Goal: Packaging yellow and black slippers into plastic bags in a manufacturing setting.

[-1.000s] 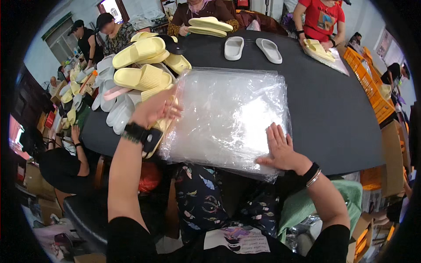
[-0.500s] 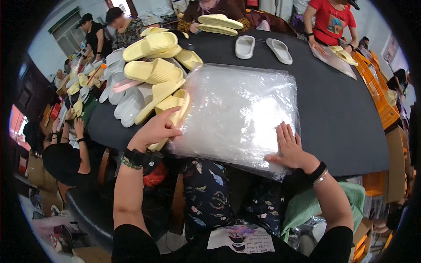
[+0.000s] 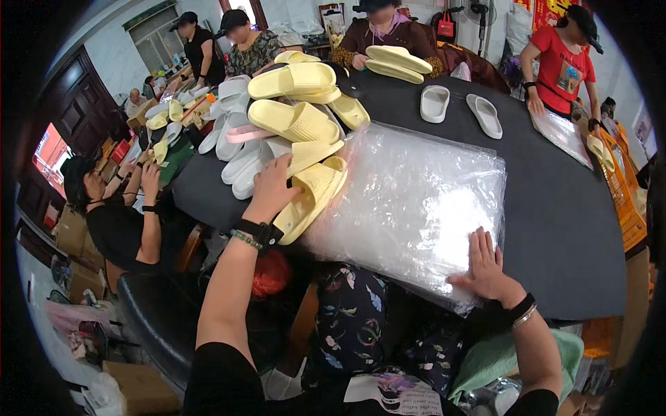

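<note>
A yellow slipper (image 3: pixel 319 182) is touched by the left hand (image 3: pixel 274 187) at the left edge of a stack of clear plastic bags (image 3: pixel 416 201); the fingers are bent at its side and the thumb is set by the strap, but whether it is firmly gripped cannot be told. The right hand (image 3: pixel 485 267) is laid open and flat, fingers spread, on the near right corner of the stack, which is spread shiny and wrinkled along the near side of the dark table (image 3: pixel 562 229). Beyond the left hand, a pile of yellow slippers (image 3: pixel 291 80) is heaped, with white slippers (image 3: pixel 251 170) and a pink strap (image 3: pixel 248 133) seen at its left. Past the stack, two pale slippers are placed apart from each other, a left one (image 3: pixel 435 104) and a right one (image 3: pixel 485 116). Across the table, a yellow pair (image 3: pixel 397 64) is held by a co-worker (image 3: pixel 388 35); farther right, a clear bag (image 3: pixel 563 136) is handled by a person in a red shirt (image 3: pixel 563 66), near an orange crate (image 3: pixel 628 215).
</note>
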### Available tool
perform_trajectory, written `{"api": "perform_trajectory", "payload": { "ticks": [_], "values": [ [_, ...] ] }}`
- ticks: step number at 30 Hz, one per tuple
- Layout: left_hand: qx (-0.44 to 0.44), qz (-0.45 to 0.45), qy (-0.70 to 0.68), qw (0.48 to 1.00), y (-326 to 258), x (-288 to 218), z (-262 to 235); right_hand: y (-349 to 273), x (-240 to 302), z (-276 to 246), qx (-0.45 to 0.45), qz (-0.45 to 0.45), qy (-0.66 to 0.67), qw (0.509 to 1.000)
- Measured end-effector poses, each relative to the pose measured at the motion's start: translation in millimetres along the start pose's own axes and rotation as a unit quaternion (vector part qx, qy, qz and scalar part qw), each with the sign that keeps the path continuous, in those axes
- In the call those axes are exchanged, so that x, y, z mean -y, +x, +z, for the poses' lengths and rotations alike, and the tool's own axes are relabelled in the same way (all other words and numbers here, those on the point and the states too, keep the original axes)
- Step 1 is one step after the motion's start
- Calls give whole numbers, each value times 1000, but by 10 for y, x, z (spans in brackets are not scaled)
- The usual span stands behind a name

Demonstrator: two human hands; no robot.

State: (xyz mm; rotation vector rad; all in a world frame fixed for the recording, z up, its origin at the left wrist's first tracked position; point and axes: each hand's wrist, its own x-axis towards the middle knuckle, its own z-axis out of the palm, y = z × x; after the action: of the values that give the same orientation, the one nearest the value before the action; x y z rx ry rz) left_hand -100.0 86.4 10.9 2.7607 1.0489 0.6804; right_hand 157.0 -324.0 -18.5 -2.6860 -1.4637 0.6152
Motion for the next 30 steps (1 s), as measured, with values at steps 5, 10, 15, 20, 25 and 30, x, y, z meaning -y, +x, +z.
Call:
{"api": "perform_trajectory", "payload": {
  "ticks": [5, 10, 15, 20, 25, 30],
  "values": [
    [-55, 130, -76, 987, 139, 198, 283, 41, 16, 38, 3, -15, 7, 1000],
    [-155, 106, -58, 981, 60, 139, 132, 10, -24, 33, 4, -11, 21, 1000],
    [-318, 115, 81, 937, 22, -58, -691, 19, -63, 70, -4, -26, 10, 1000],
    [-338, 160, 74, 925, 124, -834, -1329, 41, -53, 39, 2, -27, 15, 1000],
    [-291, 286, 39, 912, 300, -1563, -934, 45, -74, 57, -5, -31, 12, 999],
    [-74, 355, 47, 931, 290, -1968, 53, 39, -96, 120, -19, -31, 15, 999]
  ]
}}
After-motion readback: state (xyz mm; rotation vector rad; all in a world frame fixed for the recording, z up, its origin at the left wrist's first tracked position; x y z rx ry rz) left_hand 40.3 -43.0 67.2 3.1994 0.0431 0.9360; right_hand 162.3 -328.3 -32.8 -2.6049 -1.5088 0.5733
